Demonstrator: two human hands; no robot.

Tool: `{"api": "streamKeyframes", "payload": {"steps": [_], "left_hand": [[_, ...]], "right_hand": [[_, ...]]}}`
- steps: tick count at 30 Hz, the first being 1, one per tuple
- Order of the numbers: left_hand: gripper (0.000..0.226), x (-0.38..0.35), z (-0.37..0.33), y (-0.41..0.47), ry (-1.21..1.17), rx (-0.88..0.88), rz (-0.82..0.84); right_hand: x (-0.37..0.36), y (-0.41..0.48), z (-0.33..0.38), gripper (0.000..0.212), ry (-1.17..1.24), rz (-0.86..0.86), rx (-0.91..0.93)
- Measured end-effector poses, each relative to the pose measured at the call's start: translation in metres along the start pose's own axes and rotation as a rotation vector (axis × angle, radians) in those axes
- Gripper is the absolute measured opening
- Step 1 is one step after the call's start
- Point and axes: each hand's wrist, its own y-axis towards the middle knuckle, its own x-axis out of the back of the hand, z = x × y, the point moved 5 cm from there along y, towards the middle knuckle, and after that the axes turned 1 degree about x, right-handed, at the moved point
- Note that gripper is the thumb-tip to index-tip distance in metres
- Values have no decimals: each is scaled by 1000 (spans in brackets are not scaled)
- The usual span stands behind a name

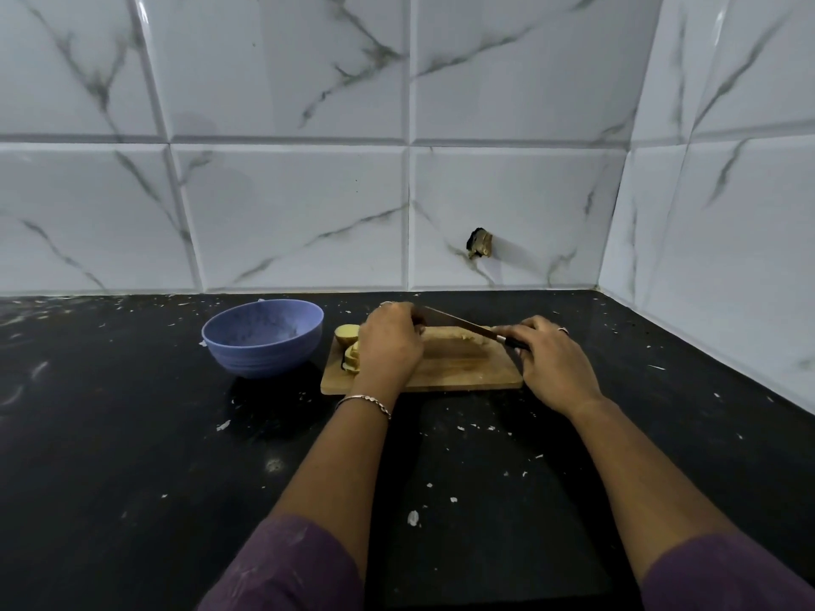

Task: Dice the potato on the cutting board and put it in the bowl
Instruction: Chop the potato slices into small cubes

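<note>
A wooden cutting board (458,374) lies on the black counter. Pale potato pieces (351,352) sit at its left end, partly hidden under my left hand (390,341), which presses down on the potato there. More cut potato (458,333) lies along the board's far edge under the blade. My right hand (551,361) grips the black handle of a knife (463,325), whose blade slants left toward my left fingers. A purple-blue bowl (264,339) stands left of the board and looks empty.
The black counter (132,434) is speckled with white flecks. White marble-look tiled walls stand behind and to the right, forming a corner. A small dark hole (480,243) marks the back wall above the board.
</note>
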Motion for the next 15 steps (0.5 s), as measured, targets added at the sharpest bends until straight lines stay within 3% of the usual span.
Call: {"api": "streamKeyframes", "payload": {"steps": [8,15], "left_hand": [[35,33,47,0,-241,159,-5],[39,48,63,-14,-194,134,54]], "right_hand": [[-4,-3,29,39,-25,15,81],[-8,-10,53,27,-126,56,92]]}}
